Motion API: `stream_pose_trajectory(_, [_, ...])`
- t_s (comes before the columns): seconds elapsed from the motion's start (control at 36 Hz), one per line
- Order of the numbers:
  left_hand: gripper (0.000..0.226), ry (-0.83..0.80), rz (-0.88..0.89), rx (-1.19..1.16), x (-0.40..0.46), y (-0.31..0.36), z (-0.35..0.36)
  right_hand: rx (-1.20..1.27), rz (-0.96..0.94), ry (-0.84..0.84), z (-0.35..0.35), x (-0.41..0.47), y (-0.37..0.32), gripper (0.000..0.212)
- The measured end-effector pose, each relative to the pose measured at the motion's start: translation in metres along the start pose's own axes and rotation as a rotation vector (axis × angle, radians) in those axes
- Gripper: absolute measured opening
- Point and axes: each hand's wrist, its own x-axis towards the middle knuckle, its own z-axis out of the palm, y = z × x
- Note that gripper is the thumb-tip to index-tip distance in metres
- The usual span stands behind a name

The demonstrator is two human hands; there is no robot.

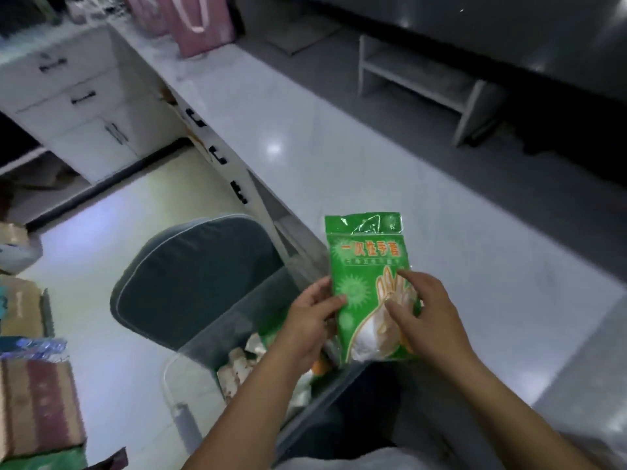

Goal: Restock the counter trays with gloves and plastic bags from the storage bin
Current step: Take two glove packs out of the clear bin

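Observation:
A green pack of disposable gloves (364,262) with a hand drawn on it stands upright over the edge of the white counter (339,157). My left hand (314,317) pinches its left edge. My right hand (424,320) lies on its lower right front, with the fingers spread over the print. Below my hands stands the clear plastic storage bin (244,320), with several packets (241,364) inside it; my forearms hide part of its contents. No counter trays are in view.
A grey cushioned chair (193,276) stands just left of the bin. White drawers (84,106) line the far left. Boxes (37,401) are stacked at the lower left. Pink bags (200,22) stand at the counter's far end, and a low white shelf (424,79) beyond it.

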Motion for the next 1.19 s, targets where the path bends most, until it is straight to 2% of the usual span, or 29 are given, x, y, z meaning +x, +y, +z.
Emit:
stream_pose_trajectory(0.08, [0.037,-0.072,-0.014,0.039,0.023,0.004,0.044,-0.035,0.032,0.100,-0.026,0.009,0.009,0.046])
stream_pose_trajectory(0.14, [0.050,-0.082,0.024,0.179,0.038,0.002,0.068,-0.046,0.059,0.155,-0.038,0.018,0.018,0.042])
stream_pose_trajectory(0.22, [0.062,-0.178,0.198,0.588,0.053,-0.005,0.088,-0.151,0.083,0.165,-0.047,0.032,0.039,0.045])
stream_pose_trajectory(0.31, [0.071,-0.278,0.393,1.183,0.068,-0.023,0.091,-0.448,0.160,0.018,-0.042,0.042,0.062,0.058])
stream_pose_trajectory(0.36, [0.074,-0.295,0.401,1.485,0.074,-0.037,0.087,-0.540,0.163,-0.022,-0.033,0.040,0.075,0.065])
stream_pose_trajectory(0.47, [0.074,-0.312,0.413,1.662,0.073,-0.055,0.071,-0.574,0.131,-0.012,-0.024,0.033,0.086,0.069])
stream_pose_trajectory(0.58, [0.074,-0.291,0.431,1.687,0.068,-0.054,0.055,-0.560,0.166,-0.043,-0.030,0.031,0.078,0.071])
stream_pose_trajectory(0.67, [0.075,-0.208,0.425,1.602,0.057,-0.045,0.031,-0.518,0.154,-0.023,-0.030,0.030,0.058,0.071])
stream_pose_trajectory(0.75, [0.074,-0.047,0.392,1.423,0.039,-0.040,-0.014,-0.411,0.035,0.029,-0.021,0.024,0.031,0.068])
stream_pose_trajectory(0.83, [0.073,0.178,0.276,1.210,0.021,-0.050,-0.073,-0.323,-0.109,-0.010,-0.002,0.008,0.010,0.063])
stream_pose_trajectory(0.92, [0.075,0.342,0.048,1.083,0.007,-0.073,-0.132,-0.322,-0.232,-0.138,0.031,-0.010,0.003,0.061])
stream_pose_trajectory(1.0, [0.077,0.404,-0.206,1.022,-0.004,-0.103,-0.175,-0.400,-0.275,-0.325,0.072,-0.031,0.016,0.064])
stream_pose_trajectory(1.11, [0.084,0.370,-0.471,1.066,-0.015,-0.139,-0.216,-0.720,-0.173,-0.693,0.121,-0.053,0.063,0.076])
stream_pose_trajectory(1.19, [0.102,0.318,-0.571,0.975,-0.018,-0.156,-0.230,-0.803,0.023,-0.803,0.137,-0.059,0.096,0.080])
